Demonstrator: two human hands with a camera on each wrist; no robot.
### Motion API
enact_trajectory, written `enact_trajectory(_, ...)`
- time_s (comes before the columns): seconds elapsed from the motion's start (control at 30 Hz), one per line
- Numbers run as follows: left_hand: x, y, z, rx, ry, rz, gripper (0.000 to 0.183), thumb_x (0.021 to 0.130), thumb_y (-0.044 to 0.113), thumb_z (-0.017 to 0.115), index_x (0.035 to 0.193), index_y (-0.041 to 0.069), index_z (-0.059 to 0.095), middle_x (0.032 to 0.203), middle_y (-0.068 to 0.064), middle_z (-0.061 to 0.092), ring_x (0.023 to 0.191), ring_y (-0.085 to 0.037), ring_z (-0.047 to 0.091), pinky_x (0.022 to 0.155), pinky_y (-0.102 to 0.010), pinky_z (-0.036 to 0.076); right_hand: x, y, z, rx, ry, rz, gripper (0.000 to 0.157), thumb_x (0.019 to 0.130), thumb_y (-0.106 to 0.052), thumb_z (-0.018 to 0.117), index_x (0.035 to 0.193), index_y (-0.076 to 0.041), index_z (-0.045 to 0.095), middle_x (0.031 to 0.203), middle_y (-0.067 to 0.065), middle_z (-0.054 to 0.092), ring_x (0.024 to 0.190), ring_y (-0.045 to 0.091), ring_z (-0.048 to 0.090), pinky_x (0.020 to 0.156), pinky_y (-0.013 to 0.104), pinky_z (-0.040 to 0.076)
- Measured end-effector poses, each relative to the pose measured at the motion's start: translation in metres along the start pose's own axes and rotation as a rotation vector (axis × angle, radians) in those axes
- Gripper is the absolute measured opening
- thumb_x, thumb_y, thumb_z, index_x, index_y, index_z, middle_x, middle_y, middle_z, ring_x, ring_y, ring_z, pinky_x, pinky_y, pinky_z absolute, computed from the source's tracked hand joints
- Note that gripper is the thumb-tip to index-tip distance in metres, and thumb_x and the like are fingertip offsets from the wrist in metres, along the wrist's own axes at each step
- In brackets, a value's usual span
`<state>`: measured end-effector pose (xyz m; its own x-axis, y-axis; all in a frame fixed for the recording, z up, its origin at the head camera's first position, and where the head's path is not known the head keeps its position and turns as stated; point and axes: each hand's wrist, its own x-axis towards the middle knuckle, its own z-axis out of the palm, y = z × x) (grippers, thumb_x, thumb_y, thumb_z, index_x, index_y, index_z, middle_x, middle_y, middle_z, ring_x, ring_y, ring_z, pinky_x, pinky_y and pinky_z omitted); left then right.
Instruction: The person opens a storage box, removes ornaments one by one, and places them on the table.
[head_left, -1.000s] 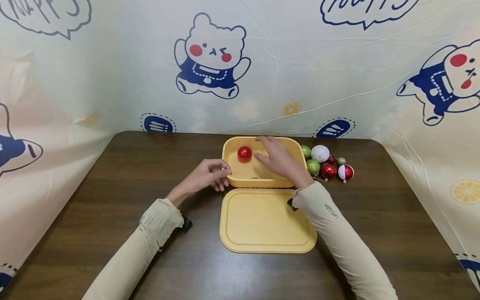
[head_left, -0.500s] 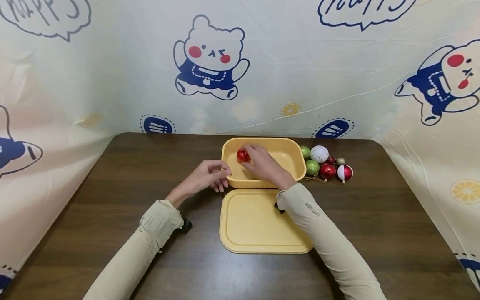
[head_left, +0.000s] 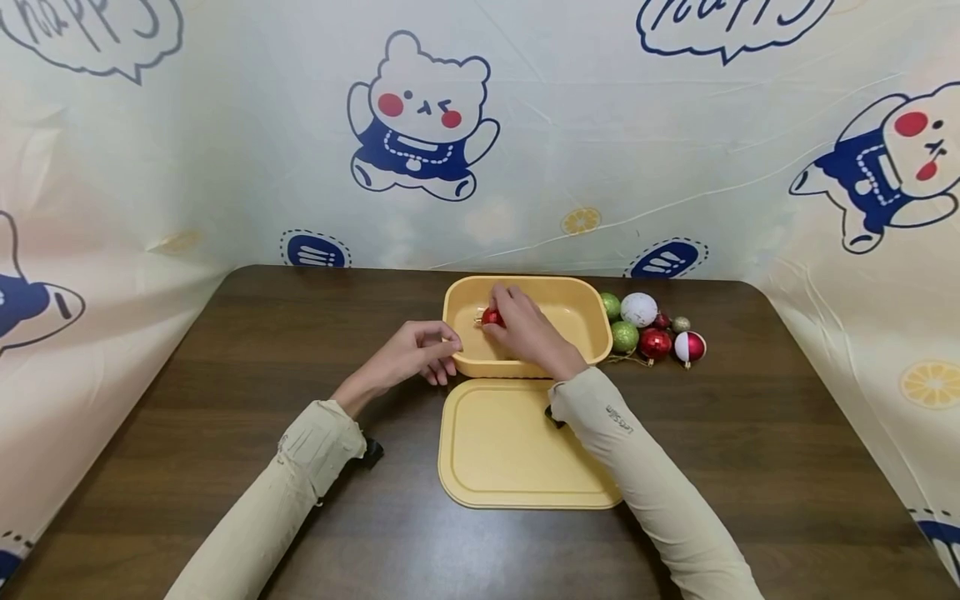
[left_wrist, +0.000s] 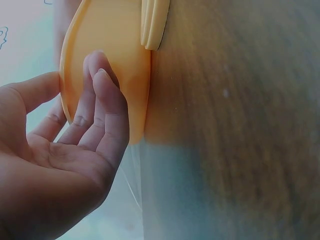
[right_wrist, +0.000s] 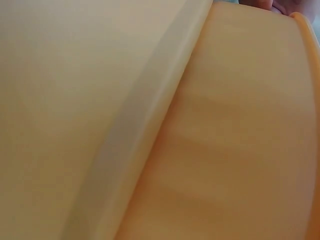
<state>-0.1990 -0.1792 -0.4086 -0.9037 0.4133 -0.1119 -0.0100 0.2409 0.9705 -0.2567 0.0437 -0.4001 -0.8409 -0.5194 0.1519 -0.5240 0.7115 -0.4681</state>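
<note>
A shallow yellow box point(head_left: 585, 360) stands at the back of the table, its lid point(head_left: 517, 450) flat in front of it. My left hand point(head_left: 420, 350) is at the box's left front corner; in the left wrist view its thumb point(left_wrist: 42, 91) and fingers pinch the rim. Inside the box my right hand point(head_left: 527, 330) grips a shiny red Christmas ball point(head_left: 491, 317) between thumb and fingers. The ball's gold cap points left, and the hand hides part of the ball. The right wrist view is filled by the lid point(right_wrist: 75, 100) and the box's side wall point(right_wrist: 240, 125).
Right of the box lies a cluster of Christmas balls: green glitter balls point(head_left: 624, 337), a white ball point(head_left: 639, 309), a red ball point(head_left: 656, 342), a red-and-white ball point(head_left: 690, 345) and small ones. Behind the dark wooden table point(head_left: 315, 300) hangs a printed cloth point(head_left: 262, 125).
My right hand has moved left inside the box and taken hold of the red ball, which has turned so that its gold cap shows. My left hand stays at the rim.
</note>
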Motion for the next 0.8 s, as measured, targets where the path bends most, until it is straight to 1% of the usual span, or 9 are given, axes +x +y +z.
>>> enact_trajectory(0.07, 0.0, -0.001, 0.0, -0.001, 0.0, -0.003, 0.025, 0.101, 0.019, 0.061, 0.11, -0.003, 0.064, 0.081, -0.023, 0.069, 0.061, -0.024, 0.066, 0.057, -0.041, 0.059, 0.0, 0.001, 0.001, 0.007, -0.008, 0.01, 0.031, 0.096, -0.018, 0.067, 0.118, -0.005, 0.051, 0.105, 0.01, 0.052, 0.091, 0.024, 0.054, 0.08, 0.036, 0.051)
enact_trajectory(0.17, 0.0, -0.002, 0.0, -0.003, 0.002, -0.006, 0.025, 0.101, 0.02, 0.061, 0.11, -0.003, 0.064, 0.082, -0.023, 0.069, 0.061, -0.024, 0.066, 0.057, -0.041, 0.059, -0.001, 0.002, 0.001, 0.011, -0.016, 0.013, 0.036, 0.096, -0.019, 0.067, 0.126, -0.005, 0.052, 0.114, 0.013, 0.053, 0.098, 0.026, 0.055, 0.087, 0.038, 0.052)
enact_trajectory(0.27, 0.0, -0.002, 0.0, -0.002, 0.0, -0.003, 0.025, 0.101, 0.02, 0.061, 0.111, -0.002, 0.064, 0.082, -0.023, 0.069, 0.061, -0.025, 0.066, 0.057, -0.039, 0.059, -0.002, 0.003, 0.001, 0.012, -0.013, 0.012, 0.038, 0.096, -0.019, 0.068, 0.128, -0.003, 0.055, 0.119, 0.014, 0.054, 0.102, 0.027, 0.056, 0.091, 0.04, 0.051)
enact_trajectory(0.5, 0.0, -0.001, 0.0, -0.002, -0.001, -0.011, 0.024, 0.101, 0.02, 0.061, 0.11, -0.002, 0.064, 0.083, -0.024, 0.069, 0.061, -0.025, 0.066, 0.057, -0.038, 0.059, -0.003, 0.006, -0.002, 0.024, 0.01, -0.009, 0.035, 0.095, -0.019, 0.07, 0.125, -0.002, 0.06, 0.121, 0.016, 0.056, 0.104, 0.028, 0.058, 0.093, 0.041, 0.051)
enact_trajectory(0.67, 0.0, -0.001, 0.0, -0.004, -0.004, -0.011, 0.025, 0.101, 0.02, 0.061, 0.11, -0.003, 0.063, 0.083, -0.024, 0.069, 0.062, -0.026, 0.066, 0.057, -0.038, 0.059, -0.008, 0.009, -0.009, 0.032, 0.037, -0.01, 0.035, 0.095, -0.018, 0.069, 0.125, -0.003, 0.061, 0.121, 0.016, 0.058, 0.103, 0.028, 0.058, 0.092, 0.042, 0.051)
enact_trajectory(0.8, 0.001, -0.002, 0.0, 0.001, 0.0, -0.011, 0.024, 0.1, 0.021, 0.062, 0.109, -0.002, 0.064, 0.082, -0.024, 0.069, 0.062, -0.026, 0.066, 0.057, -0.038, 0.059, -0.013, 0.011, -0.016, 0.025, 0.064, -0.028, 0.036, 0.094, -0.016, 0.07, 0.126, -0.003, 0.061, 0.122, 0.017, 0.059, 0.106, 0.03, 0.059, 0.093, 0.043, 0.051)
